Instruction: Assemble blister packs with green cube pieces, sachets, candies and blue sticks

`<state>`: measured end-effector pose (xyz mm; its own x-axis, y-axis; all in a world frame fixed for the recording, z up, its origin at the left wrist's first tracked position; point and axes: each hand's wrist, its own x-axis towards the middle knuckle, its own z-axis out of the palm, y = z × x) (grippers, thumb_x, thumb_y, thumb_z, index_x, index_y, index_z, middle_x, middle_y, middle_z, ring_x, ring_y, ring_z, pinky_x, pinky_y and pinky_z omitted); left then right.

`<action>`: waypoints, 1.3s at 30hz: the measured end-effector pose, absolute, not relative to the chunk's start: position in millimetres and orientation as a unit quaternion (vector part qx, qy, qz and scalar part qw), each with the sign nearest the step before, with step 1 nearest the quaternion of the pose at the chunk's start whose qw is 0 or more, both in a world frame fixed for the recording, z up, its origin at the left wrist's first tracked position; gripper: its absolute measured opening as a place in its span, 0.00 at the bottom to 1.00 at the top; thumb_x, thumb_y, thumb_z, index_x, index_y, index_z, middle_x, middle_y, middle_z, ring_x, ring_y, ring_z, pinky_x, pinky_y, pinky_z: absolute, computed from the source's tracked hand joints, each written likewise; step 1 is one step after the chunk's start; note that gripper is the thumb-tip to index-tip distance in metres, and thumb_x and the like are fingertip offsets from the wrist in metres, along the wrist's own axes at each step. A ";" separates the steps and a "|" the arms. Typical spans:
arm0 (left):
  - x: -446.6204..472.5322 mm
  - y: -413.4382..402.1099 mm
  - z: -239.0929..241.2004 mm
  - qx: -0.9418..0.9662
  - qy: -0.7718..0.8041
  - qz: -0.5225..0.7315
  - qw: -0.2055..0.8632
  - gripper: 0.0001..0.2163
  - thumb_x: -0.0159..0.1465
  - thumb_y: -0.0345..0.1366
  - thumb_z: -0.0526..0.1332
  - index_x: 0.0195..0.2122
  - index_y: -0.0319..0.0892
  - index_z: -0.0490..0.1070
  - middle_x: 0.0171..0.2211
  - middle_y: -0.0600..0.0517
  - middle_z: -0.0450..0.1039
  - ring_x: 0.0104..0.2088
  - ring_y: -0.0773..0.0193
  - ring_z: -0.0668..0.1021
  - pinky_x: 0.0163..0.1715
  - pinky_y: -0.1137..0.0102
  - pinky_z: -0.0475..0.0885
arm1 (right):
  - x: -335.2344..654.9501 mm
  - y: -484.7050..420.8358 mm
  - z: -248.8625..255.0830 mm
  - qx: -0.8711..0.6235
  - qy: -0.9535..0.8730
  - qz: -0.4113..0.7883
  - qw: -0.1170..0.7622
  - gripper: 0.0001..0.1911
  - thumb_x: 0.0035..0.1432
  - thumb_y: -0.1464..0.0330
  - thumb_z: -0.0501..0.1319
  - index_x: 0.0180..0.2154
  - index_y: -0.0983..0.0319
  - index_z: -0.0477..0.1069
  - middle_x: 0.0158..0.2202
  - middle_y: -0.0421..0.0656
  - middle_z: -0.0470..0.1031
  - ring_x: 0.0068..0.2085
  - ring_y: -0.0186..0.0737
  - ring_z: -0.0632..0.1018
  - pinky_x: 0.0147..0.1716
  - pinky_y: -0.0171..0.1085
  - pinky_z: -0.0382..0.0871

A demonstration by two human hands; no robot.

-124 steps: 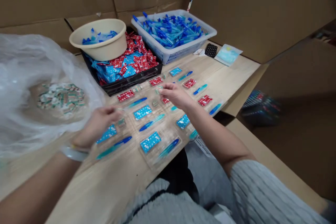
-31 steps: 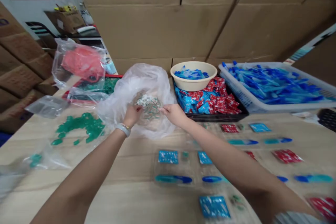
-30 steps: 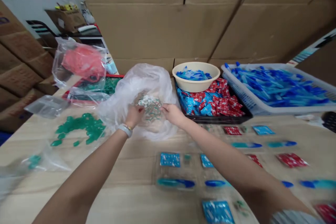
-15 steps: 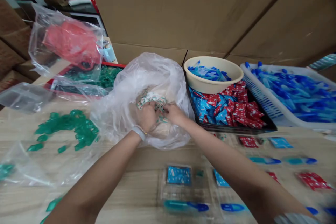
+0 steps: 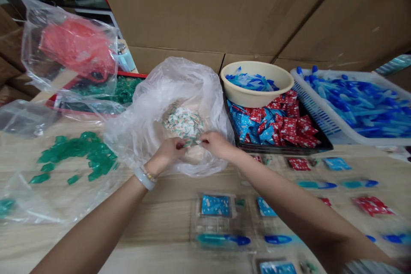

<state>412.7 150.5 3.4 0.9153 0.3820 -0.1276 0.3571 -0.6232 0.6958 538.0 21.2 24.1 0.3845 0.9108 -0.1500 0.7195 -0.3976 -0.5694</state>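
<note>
An open clear plastic bag (image 5: pixel 146 117) stands in the middle of the table, holding a heap of small white printed pieces (image 5: pixel 184 120) with green and orange marks. My left hand (image 5: pixel 168 152) is over the bag's near side, its fingers pinched together by a few of these pieces. Opposite it, my right hand (image 5: pixel 215 143) pinches at the near edge of the heap, a whitish bit at its fingertips. The two hands are a short way apart. Blur and size hide exactly what each pinch holds.
Green pieces (image 5: pixel 80 150) lie left, before a red-rimmed tray (image 5: pixel 133 74). Right of the bag are a cream basin (image 5: pixel 257 99), a black tray (image 5: pixel 285 149) of red and blue packets, and a white basket (image 5: pixel 321 115) of blue items. Clear blister trays (image 5: pixel 221 224) lie in front.
My hands have moved apart and toward me, from the middle of the heap to its near edge. More of the printed pieces shows. The whole view has shifted slightly.
</note>
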 end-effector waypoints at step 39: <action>388.7 144.9 -6.2 0.871 0.168 0.040 0.461 0.09 0.53 0.29 0.54 0.35 0.39 0.67 0.29 0.53 0.72 0.29 0.66 0.72 0.31 0.73 0.65 | 510.7 28.5 -0.9 -0.758 -0.579 0.180 0.239 0.08 0.48 0.79 0.56 0.31 0.65 0.70 0.27 0.42 0.67 0.33 0.35 0.67 0.34 0.32 0.59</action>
<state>388.7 144.9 -6.2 0.9402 0.3300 -0.0847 0.2557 -0.5191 0.8155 510.7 28.5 -0.9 0.2644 0.9644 0.0047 0.7925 -0.2145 -0.5708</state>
